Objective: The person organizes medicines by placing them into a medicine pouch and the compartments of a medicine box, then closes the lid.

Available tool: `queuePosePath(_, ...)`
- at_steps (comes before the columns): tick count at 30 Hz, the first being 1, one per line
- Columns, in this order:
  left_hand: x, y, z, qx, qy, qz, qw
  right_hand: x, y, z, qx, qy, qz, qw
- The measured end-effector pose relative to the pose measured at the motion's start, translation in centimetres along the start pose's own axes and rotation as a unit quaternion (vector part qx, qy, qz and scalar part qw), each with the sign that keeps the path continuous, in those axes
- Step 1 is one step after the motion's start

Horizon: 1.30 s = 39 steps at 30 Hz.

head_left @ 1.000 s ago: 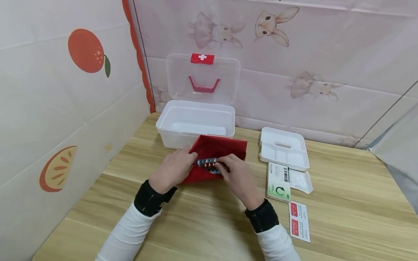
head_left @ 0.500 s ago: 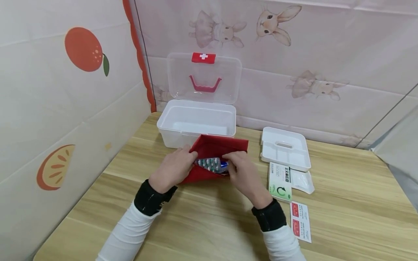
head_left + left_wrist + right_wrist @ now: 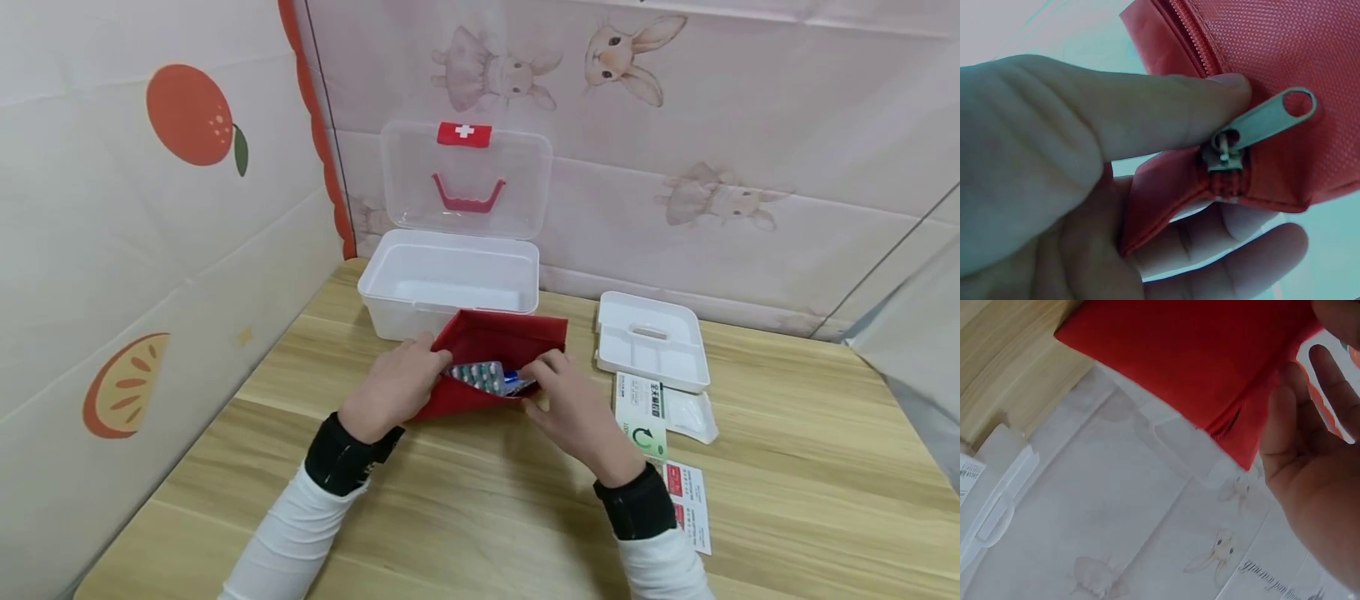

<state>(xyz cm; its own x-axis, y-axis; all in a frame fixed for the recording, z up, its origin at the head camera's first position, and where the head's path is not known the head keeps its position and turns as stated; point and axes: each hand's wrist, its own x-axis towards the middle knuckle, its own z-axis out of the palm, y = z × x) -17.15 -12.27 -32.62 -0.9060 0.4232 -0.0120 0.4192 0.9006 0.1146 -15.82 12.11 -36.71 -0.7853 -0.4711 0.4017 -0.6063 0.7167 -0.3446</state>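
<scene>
One pouch [image 3: 459,401], probably light and floppy: left hand [image 3: 396,383] pinches it beside the zipper pull [image 3: 1272,117]; right hand [image 3: 576,410] opposite, grip unclear; best held both ends.

Blister pack [image 3: 483,377] partly hidden inside red pouch [image 3: 459,402]; card [image 3: 699,510] partly behind right wristband [image 3: 637,504].

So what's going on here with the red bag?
Someone's left hand pinches a red zip pouch by one end, and their right hand is at the other end. Its mouth is open, showing a capsule pack and something blue inside. Behind it stands a white box with its clear lid up.
</scene>
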Motion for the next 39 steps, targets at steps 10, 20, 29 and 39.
queuePosePath(10, -0.3, -0.5, -0.3, -0.011, 0.009, 0.011, 0.9998, 0.2, -0.5, 2.0, -0.059, 0.042, 0.015, 0.997)
queuePosePath(20, -0.6, -0.9, -0.4, -0.100, 0.024, 0.072, 0.9921, 0.0, -0.1, 1.6, -0.034, 0.087, 0.085, 0.992)
queuePosePath(29, 0.1, -0.2, 0.0, -0.141, -0.001, 0.138, 0.9804, 0.2, 0.5, 2.4, -0.020, 0.168, 0.073, 0.983)
queuePosePath(39, 0.4, 0.7, 0.7, -0.107, 0.019, 0.175, 0.9786, 0.1, -0.8, 2.9, 0.014, 0.112, 0.072, 0.991)
